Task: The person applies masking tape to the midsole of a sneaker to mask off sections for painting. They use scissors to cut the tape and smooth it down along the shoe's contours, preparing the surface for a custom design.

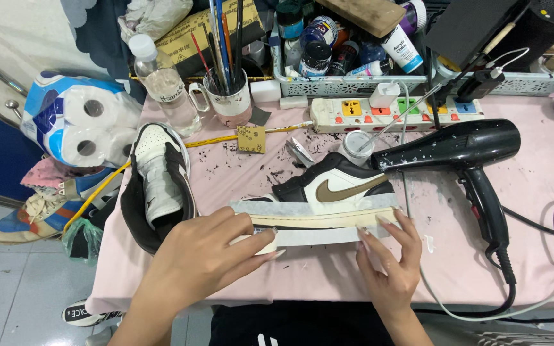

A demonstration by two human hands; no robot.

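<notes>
While the black, white and brown low-top sneaker [331,189] lies on its side near the front edge of the pink-covered worktable [277,275], a strip of pale masking tape [315,236] is being laid along its cream midsole. The step in hand is judged to be masking of the sole edge, approx. halfway: one band of tape is already seen along the upper side of the midsole, a second is stretched just below it. The left hand [209,259] is closed round what looks like the tape roll, mostly hidden under the fingers, w/ thumb and fingers pinched on it. The right hand [386,253] is half open, fingertips pressed on the far end of the strip at the heel end. The next move is judged to call for even tension and a straight line, so that the tape is pressed down w/o creases or gaps along the curved sole.

The shoe's upper is dark w/ a white quarter panel and a brown curved side stripe; the sole is off-white, slightly yellowed. Black flecks are scattered over the cloth behind it.

Its pair, a second sneaker [158,186], rests sole-down just left, near the left hand. A black, paint-speckled hair dryer [463,150] lies to the right, well apart from the hands. A white mug of brushes [229,96] and a white power strip [395,110] stand further back.
</notes>
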